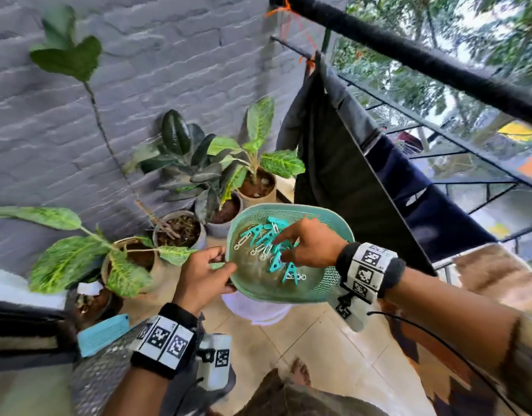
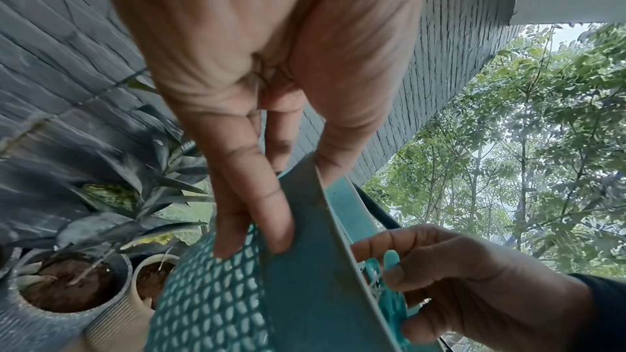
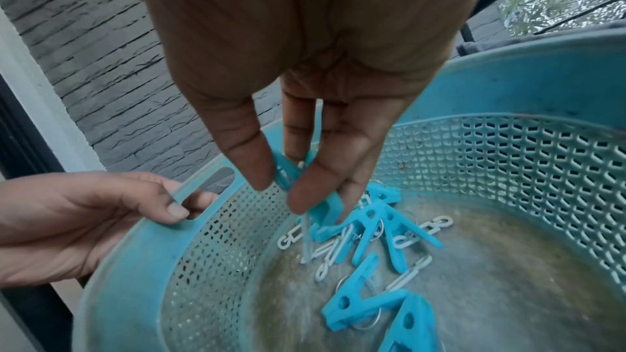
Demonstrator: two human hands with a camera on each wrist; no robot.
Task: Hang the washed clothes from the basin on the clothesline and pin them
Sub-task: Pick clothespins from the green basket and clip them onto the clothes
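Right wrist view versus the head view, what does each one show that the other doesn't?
Only the right wrist view shows the right hand's fingertips pinching one teal clothespin, and the left thumb hooked through the basket's handle slot. Only the head view shows the dark clothes already draped over the line, the potted plants and the tiled floor. Both show the teal basket, the loose pins in it and the left hand gripping its rim.

Left hand [image 1: 203, 276] fingers hidden under basket [image 1: 325, 283] rim. White basin [image 1: 255, 310] mostly covered by basket. Potted plants [image 2: 112, 197] blurred.
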